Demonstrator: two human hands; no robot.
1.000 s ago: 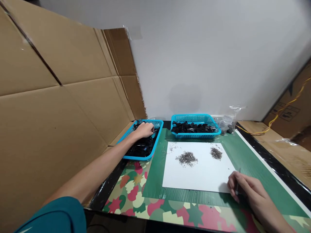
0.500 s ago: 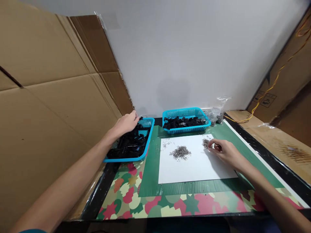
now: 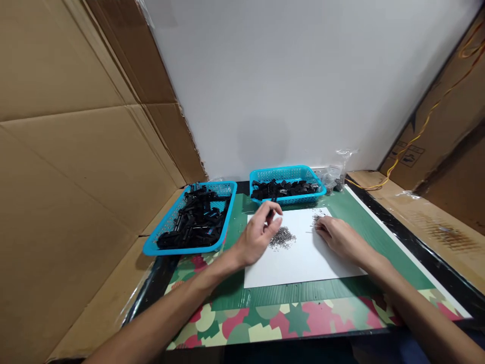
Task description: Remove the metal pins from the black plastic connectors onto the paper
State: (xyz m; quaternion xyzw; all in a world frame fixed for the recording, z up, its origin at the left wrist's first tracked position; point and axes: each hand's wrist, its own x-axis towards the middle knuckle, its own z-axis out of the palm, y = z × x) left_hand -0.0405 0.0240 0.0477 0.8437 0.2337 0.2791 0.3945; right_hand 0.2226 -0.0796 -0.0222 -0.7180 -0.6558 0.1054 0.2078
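My left hand (image 3: 257, 235) is over the left side of the white sheet (image 3: 295, 268), its fingers curled round a small black plastic part, mostly hidden by the fingers. Beneath and beside it lies the larger pile of small metal pieces (image 3: 285, 238), like tiny springs or pins. My right hand (image 3: 339, 236) is at the sheet's right side with thumb and fingertips pinched together. A thin metal piece (image 3: 313, 226) sticks out to the left of those fingertips. Just behind them is the smaller metal pile (image 3: 317, 218), partly covered by the hand.
A blue basket (image 3: 232, 212) of black plastic parts (image 3: 197, 217) stands at the left. Behind the sheet is a second blue basket (image 3: 288, 201) with black pieces. Clear plastic bags (image 3: 335, 177) sit at its right. Cardboard (image 3: 94, 146) walls the left side; a yellow cord (image 3: 413, 139) hangs right.
My left hand has moved right from the left basket to above the sheet, with a black plastic part in it. My right hand stays by the smaller pile, where a thin metal piece now shows.
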